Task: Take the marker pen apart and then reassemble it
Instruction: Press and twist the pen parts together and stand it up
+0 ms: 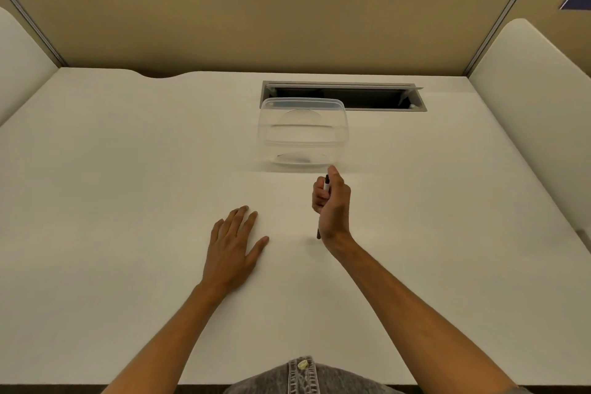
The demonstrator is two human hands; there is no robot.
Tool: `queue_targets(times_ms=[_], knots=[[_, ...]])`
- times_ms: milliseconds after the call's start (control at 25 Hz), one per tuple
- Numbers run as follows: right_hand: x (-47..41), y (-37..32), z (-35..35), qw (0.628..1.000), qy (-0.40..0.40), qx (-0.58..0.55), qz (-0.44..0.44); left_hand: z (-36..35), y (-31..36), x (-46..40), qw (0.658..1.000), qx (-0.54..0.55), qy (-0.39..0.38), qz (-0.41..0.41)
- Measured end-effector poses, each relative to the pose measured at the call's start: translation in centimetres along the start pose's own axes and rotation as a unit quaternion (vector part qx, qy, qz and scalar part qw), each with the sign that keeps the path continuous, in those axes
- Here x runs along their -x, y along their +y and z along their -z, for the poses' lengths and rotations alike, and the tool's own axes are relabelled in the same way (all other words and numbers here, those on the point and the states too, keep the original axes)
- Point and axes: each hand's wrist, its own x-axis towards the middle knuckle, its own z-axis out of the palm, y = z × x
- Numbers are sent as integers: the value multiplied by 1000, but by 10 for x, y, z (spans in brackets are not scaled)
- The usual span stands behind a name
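My right hand (332,205) grips a thin marker pen (326,186) with a white barrel and black ends, held roughly upright above the white desk (128,169). One black end shows above my fingers, the other below my wrist; the palm hides the middle. My left hand (235,245) lies flat on the desk, fingers spread, holding nothing, a short way left of the pen.
A clear plastic container (303,131) stands just beyond my right hand. Behind it is an open cable slot (345,96) in the desk. Beige partition walls close off the back and both sides. The desk's front edge is at my waist.
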Motion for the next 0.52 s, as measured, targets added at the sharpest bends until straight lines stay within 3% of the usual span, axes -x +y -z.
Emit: queue_targets(times_ms=[520], knots=[[-5, 21, -2, 997, -1, 49, 54, -5, -1, -1, 1000, 13, 6, 2]])
